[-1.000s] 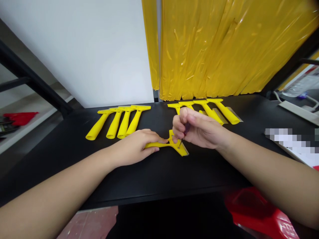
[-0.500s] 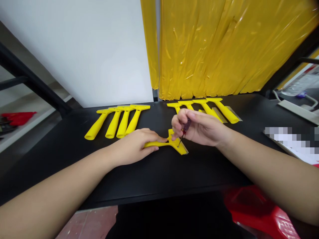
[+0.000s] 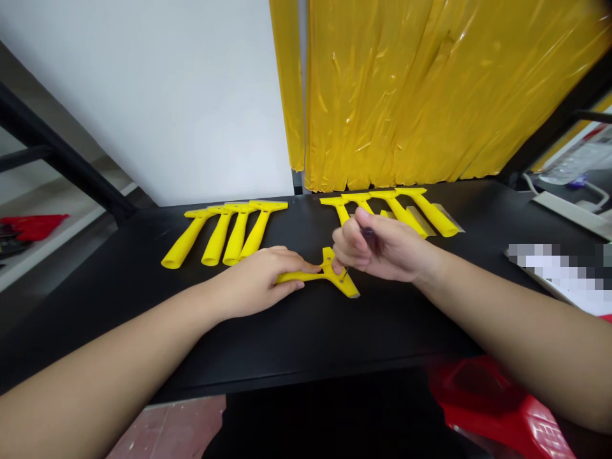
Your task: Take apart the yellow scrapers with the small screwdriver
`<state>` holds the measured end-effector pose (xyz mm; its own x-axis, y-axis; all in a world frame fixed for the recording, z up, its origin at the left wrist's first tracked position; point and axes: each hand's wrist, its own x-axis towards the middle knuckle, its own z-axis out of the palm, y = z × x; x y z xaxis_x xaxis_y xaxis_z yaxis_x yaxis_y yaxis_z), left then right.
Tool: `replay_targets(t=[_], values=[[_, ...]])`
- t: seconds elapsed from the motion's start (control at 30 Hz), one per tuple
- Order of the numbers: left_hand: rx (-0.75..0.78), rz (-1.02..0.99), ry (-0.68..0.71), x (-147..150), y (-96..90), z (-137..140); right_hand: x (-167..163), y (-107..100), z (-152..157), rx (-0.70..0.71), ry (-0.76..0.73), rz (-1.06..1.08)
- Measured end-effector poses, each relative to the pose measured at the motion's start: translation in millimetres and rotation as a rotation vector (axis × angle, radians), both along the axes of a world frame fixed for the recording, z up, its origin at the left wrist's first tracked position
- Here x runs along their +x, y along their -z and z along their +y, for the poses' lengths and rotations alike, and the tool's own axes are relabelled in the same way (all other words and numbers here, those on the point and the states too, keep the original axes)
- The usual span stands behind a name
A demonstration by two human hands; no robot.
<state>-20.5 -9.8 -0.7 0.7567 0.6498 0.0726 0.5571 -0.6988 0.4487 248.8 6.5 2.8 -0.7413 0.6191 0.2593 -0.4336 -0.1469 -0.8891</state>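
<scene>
A yellow scraper (image 3: 343,284) lies on the black table, its T-shaped head pointing right. My left hand (image 3: 268,280) is closed around its handle and presses it down. My right hand (image 3: 370,245) is wrapped round a small screwdriver (image 3: 368,234) with a dark handle, most of which the fingers hide. The thin shaft reaches down to a screw on the near side of the scraper's head. Behind my left hand several yellow scrapers (image 3: 220,236) lie in a row; more scrapers (image 3: 430,213) lie behind my right hand, partly covered by it.
The black tabletop (image 3: 287,347) ends at a front edge close to me. Yellow plastic sheeting (image 3: 430,95) and a white panel (image 3: 191,95) stand behind it. Red plastic (image 3: 507,401) is below the right edge. Papers (image 3: 564,274) lie at the right.
My right hand has turned and curled further round the screwdriver, so less of its handle shows. The scraper's head has shifted very slightly; my left hand stays in place.
</scene>
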Motion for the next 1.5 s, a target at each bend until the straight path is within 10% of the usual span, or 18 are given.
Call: replay_targets(t=[0.87,1.3,1.5], values=[[0.054,0.001,0.055,0,0.8,-3,-1,-1,-3,-0.016,-0.006,-0.025],[0.069,-0.14,-0.02,-3,-9.9,-6,28,-32,6,0.072,0.563,0.037],[-0.29,-0.252,-0.154,-3,-7.9,-5,28,-26,11,0.193,0.598,0.039]])
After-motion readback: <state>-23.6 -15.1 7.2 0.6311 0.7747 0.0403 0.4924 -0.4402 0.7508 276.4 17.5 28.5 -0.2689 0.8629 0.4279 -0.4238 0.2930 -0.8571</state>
